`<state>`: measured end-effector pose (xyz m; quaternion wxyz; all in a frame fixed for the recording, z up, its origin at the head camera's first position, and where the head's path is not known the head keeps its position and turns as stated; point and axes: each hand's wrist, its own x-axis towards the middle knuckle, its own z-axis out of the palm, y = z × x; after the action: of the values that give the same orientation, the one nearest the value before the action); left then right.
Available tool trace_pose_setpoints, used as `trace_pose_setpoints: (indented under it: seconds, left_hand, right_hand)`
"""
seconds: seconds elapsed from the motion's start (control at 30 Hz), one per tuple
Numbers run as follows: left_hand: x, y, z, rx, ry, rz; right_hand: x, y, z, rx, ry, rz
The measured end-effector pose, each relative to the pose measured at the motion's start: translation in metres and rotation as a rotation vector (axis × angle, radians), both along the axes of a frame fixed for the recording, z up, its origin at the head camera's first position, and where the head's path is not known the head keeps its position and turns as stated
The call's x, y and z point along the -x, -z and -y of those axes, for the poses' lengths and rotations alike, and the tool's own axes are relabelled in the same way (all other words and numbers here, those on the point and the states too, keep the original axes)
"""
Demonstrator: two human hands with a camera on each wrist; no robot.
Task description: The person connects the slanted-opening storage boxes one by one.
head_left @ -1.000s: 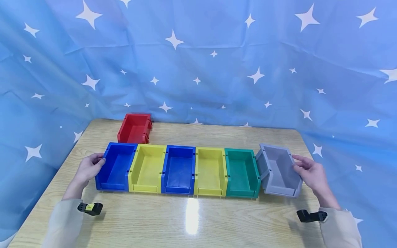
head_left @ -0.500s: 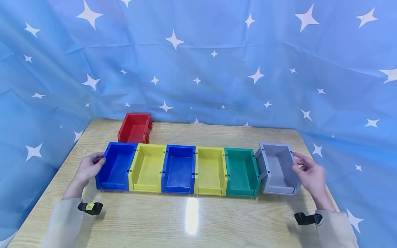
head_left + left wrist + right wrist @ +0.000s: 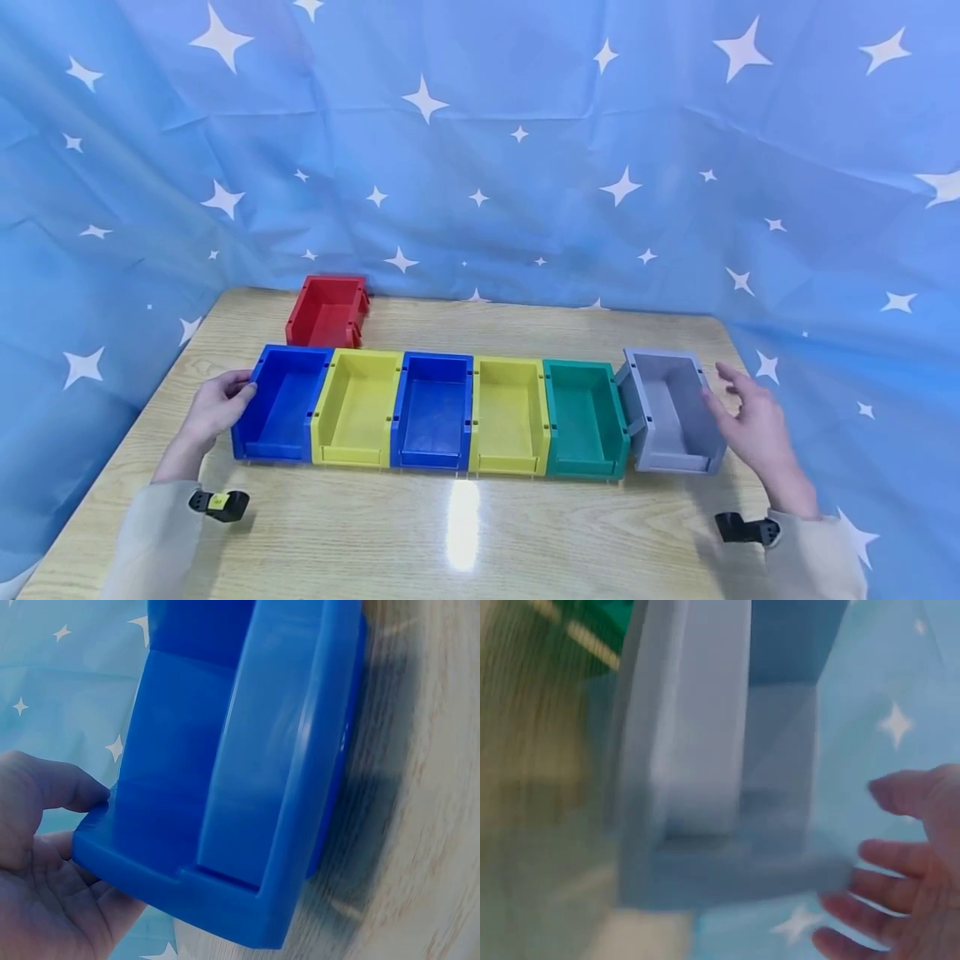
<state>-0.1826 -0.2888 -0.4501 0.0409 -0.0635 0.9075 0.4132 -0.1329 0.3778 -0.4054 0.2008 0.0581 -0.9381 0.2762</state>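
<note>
Five plastic storage bins stand side by side in a row in the head view. At its left end is a blue bin; my left hand pinches its left wall, with the thumb over the rim in the left wrist view. Further right come a yellow bin, a second blue bin, a second yellow bin and a green bin. Beside the green one, slightly angled, stands a grey bin. My right hand is at its right wall, fingers spread and thumb off the rim.
A red bin stands behind the row at the back left of the wooden table. A blue star-patterned curtain hangs behind and at both sides. Black wrist cameras sit on the sleeves.
The grey bin has turned a little straighter and moved slightly left. My right hand has let go of its wall and spread its fingers. My left hand has kept its place.
</note>
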Motion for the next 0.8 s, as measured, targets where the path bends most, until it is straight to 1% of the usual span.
trace_pose_setpoints:
  seconds: [0.07, 0.1, 0.13, 0.2, 0.27, 0.33, 0.4, 0.43, 0.47, 0.53, 0.67, 0.77, 0.8]
  left_hand:
    - [0.001, 0.0, 0.0, -0.001, 0.005, -0.007]
    - [0.001, 0.0, 0.001, -0.002, 0.006, -0.008]
    - [0.001, 0.0, 0.001, 0.0, 0.006, -0.009]
    - [0.001, 0.0, 0.0, 0.003, 0.004, -0.004]
    - [0.0, 0.0, -0.001, 0.004, 0.004, -0.007]
    - [0.0, 0.0, -0.003, 0.008, 0.006, -0.017]
    - [0.0, 0.001, -0.004, 0.013, 0.009, -0.034]
    - [0.0, 0.001, -0.005, 0.013, 0.009, -0.043]
    - [0.0, 0.001, -0.006, 0.014, 0.008, -0.047]
    - [0.001, 0.001, -0.007, 0.016, 0.006, -0.05]
    - [0.0, 0.0, -0.005, 0.025, 0.004, -0.036]
    - [-0.001, 0.0, -0.003, 0.032, -0.002, -0.032]
    - [-0.001, 0.001, -0.003, 0.035, -0.005, -0.032]
  right_hand:
    - [0.001, -0.004, 0.014, -0.055, -0.06, -0.059]
    - [0.002, -0.006, 0.022, -0.082, -0.106, -0.07]
    - [0.004, -0.007, 0.03, -0.104, -0.155, -0.049]
    - [0.008, -0.008, 0.047, -0.145, -0.248, 0.04]
    - [0.011, -0.006, 0.06, -0.192, -0.293, 0.171]
    - [0.015, -0.002, 0.069, -0.226, -0.296, 0.273]
    - [0.018, 0.004, 0.075, -0.241, -0.268, 0.315]
    - [0.019, 0.008, 0.076, -0.246, -0.252, 0.319]
    - [0.02, 0.011, 0.077, -0.252, -0.239, 0.313]
    - [0.021, 0.018, 0.079, -0.282, -0.21, 0.273]
    - [0.021, 0.026, 0.083, -0.337, -0.178, 0.195]
    - [0.023, 0.032, 0.084, -0.347, -0.168, 0.165]
    - [0.023, 0.036, 0.085, -0.364, -0.171, 0.17]
